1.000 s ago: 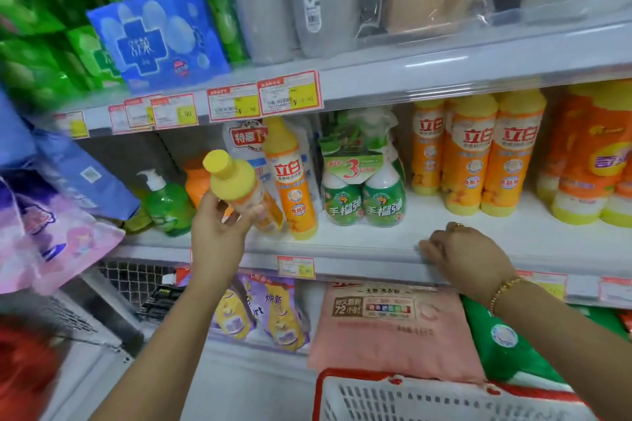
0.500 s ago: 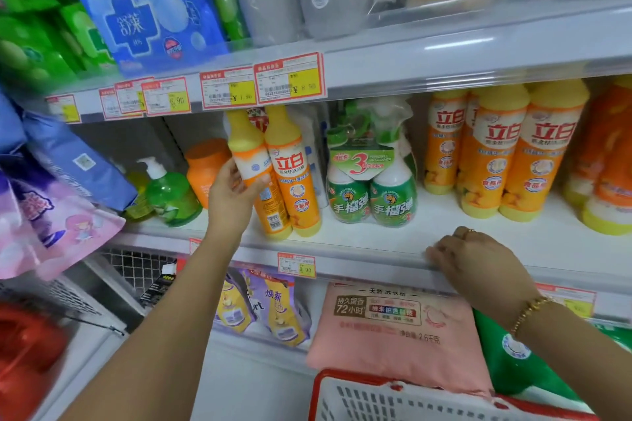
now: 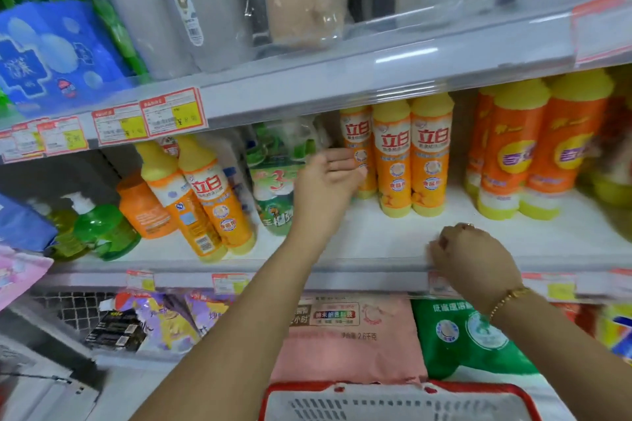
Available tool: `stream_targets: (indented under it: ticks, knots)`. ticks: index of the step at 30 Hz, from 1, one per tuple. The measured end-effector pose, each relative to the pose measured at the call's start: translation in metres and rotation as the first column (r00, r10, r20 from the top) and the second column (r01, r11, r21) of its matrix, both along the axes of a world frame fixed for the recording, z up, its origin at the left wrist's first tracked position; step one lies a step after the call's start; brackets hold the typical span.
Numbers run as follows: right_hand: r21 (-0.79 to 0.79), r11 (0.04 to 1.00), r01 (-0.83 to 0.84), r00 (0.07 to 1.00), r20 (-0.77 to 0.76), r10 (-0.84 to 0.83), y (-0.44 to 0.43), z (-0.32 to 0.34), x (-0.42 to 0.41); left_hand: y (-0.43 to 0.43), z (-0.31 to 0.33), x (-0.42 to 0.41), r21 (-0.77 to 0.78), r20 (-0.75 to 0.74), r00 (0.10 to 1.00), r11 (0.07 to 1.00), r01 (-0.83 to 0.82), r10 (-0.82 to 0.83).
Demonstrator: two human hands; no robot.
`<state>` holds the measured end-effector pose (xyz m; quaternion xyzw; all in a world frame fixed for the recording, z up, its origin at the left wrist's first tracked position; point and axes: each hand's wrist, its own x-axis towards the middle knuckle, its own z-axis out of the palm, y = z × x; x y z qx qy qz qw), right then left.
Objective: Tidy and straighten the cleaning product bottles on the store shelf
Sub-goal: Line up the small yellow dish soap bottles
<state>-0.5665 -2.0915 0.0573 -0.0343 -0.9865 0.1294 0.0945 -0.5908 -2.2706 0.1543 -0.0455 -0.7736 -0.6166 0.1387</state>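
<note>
The upright trio of orange bottles [image 3: 393, 161] is stood on the shelf [image 3: 376, 246], long axes vertical, just right of the left hand [image 3: 328, 178]. That hand's fingers are stretched out at the leftmost bottle's side with nothing gripped, and it is judged the nearer hand. The right hand [image 3: 475, 256] is set nearer, fingers curled over the shelf's front lip, while two leaning bottles [image 3: 208, 198] are seen well to the left, caps tilted leftward.

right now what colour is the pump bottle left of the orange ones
The pump bottle is green with a white pump, seen in the head view.

Shop: price tags [image 3: 172, 112], stocked shelf [image 3: 369, 268].
</note>
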Motion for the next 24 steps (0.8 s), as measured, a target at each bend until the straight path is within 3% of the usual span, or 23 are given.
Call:
stream_targets:
  ticks: [3,6,10,14,18,24]
  knots:
    - [0.016,0.999,-0.05,0.999,0.003,0.05,0.005,-0.001,0.001,0.039,-0.008,-0.044,-0.08,0.062,0.996,0.995,0.066,-0.061]
    - [-0.095,0.994,-0.052,0.998,0.021,0.054,0.005,0.003,0.002,0.056,-0.018,-0.072,-0.177,0.086,0.995,0.982,0.072,-0.057]
    - [-0.265,0.964,-0.024,0.992,-0.126,-0.01,0.004,0.019,0.01,0.057,-0.033,-0.077,-0.194,0.052,0.998,0.981,-0.016,0.026]
    - [-0.361,0.932,-0.03,0.979,-0.198,-0.045,0.006,0.036,0.015,0.048,-0.041,-0.043,-0.094,-0.024,0.999,0.995,0.02,-0.022]
    - [-0.407,0.908,-0.102,0.987,-0.152,0.043,0.002,0.041,0.028,0.037,-0.058,0.021,-0.018,-0.066,0.995,0.997,0.077,-0.078]
    - [-0.449,0.831,-0.327,0.944,-0.182,0.273,-0.015,0.041,0.063,0.012,-0.037,0.105,-0.177,-0.209,0.975,0.983,0.038,-0.076]
